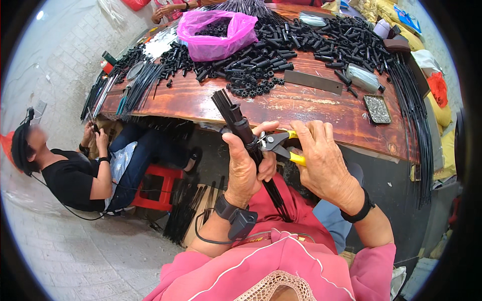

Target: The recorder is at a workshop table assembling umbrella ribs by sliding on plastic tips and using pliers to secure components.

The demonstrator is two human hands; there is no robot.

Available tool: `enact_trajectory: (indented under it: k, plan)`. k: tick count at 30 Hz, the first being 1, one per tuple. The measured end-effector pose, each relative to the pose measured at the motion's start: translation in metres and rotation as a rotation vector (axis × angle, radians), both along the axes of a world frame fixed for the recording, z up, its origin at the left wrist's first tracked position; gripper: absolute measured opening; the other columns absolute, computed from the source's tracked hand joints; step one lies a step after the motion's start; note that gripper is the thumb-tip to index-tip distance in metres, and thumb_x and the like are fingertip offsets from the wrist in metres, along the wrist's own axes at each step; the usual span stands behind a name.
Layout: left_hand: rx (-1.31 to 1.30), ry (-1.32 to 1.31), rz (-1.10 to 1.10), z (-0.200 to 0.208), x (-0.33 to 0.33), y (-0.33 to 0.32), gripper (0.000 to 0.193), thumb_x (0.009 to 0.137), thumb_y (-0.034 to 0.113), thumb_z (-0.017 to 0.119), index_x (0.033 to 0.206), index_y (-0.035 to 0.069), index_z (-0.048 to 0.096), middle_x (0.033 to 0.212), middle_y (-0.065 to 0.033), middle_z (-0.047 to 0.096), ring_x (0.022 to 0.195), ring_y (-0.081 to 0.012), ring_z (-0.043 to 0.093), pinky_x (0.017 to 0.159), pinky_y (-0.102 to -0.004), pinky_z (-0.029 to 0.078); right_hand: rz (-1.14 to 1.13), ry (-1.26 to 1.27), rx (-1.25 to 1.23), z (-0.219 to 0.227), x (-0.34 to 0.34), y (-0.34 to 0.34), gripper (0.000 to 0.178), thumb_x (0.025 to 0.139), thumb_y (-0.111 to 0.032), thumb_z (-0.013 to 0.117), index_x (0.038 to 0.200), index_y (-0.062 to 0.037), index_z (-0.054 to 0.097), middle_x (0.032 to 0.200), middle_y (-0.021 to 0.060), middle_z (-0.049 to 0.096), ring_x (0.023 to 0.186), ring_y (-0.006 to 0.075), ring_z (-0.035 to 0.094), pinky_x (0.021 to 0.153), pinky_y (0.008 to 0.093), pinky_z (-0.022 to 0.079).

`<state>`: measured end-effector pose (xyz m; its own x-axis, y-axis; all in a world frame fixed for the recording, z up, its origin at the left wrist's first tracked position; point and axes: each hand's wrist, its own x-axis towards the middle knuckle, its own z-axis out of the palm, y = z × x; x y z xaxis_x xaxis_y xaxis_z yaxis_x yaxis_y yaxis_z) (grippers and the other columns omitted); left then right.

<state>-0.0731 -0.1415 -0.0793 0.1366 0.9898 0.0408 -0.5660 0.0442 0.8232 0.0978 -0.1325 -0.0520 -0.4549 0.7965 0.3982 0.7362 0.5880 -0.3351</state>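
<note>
My left hand (244,169) is closed round a bundle of thin black rods (275,193) that slants from my lap toward the table edge. Black tubular fittings (243,129) sit round the rods just above my fingers. In my right hand (324,163) is a pair of pliers (296,153) with yellow handles. The pliers' jaws meet the side of the black fitting, close to my left thumb and fingers. A small pale bit shows at the jaw tips; what it is, I cannot make out.
Heaps of black tubular parts (256,62) cover the wooden table (211,95), round a pink plastic bag (216,42). A flat metal strip (314,82) and a small tray (377,109) lie nearer. Long black rods (414,125) overhang the right edge. Another person (75,175) sits at the left.
</note>
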Motion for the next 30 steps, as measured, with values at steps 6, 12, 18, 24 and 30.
enact_trajectory:
  k: [6,12,18,24,30]
  plan:
    - [-0.006,-0.027,-0.029,-0.002,-0.002,0.002,0.1,0.078,0.086,0.025,0.124,0.001,0.053,0.046,0.0032,0.036,0.035,-0.0084,0.029,0.035,-0.0246,0.027,0.007,-0.013,-0.004,0.001,0.0,0.0,0.064,0.066,0.002,0.066,0.126,0.0009,0.043,0.104,0.0206,0.045,0.097,0.0391,0.045,0.081,0.0451,0.046]
    - [-0.006,0.002,0.012,-0.003,-0.003,0.002,0.1,0.078,0.086,0.025,0.123,0.001,0.054,0.046,0.0031,0.037,0.035,-0.0076,0.03,0.035,-0.0233,0.029,-0.053,-0.062,0.098,0.001,-0.008,-0.003,0.059,0.07,0.002,0.065,0.126,0.0011,0.044,0.105,0.0202,0.046,0.096,0.0378,0.046,0.082,0.0431,0.045]
    - [0.013,0.012,0.024,-0.005,-0.005,0.003,0.099,0.079,0.085,0.025,0.122,0.0,0.054,0.046,0.0032,0.036,0.034,-0.0074,0.031,0.035,-0.0226,0.03,-0.131,-0.032,0.134,0.0,-0.012,-0.005,0.059,0.075,0.004,0.063,0.131,0.0012,0.042,0.109,0.0219,0.047,0.1,0.0387,0.045,0.087,0.0448,0.042]
    - [0.007,-0.058,0.01,-0.004,-0.006,0.001,0.096,0.084,0.081,0.028,0.119,-0.004,0.057,0.048,0.0043,0.039,0.036,-0.0046,0.033,0.036,-0.021,0.029,-0.12,-0.039,0.161,0.003,-0.011,-0.004,0.058,0.075,0.005,0.063,0.129,0.0027,0.042,0.109,0.0215,0.047,0.099,0.0381,0.046,0.086,0.0448,0.041]
    - [0.015,-0.099,-0.038,-0.007,-0.008,0.0,0.096,0.084,0.081,0.027,0.12,-0.003,0.057,0.047,0.0047,0.038,0.036,-0.0045,0.033,0.036,-0.021,0.028,-0.147,-0.152,0.281,0.005,-0.006,-0.002,0.048,0.076,0.0,0.063,0.121,0.0056,0.046,0.1,0.0179,0.049,0.093,0.0338,0.046,0.08,0.0391,0.045]
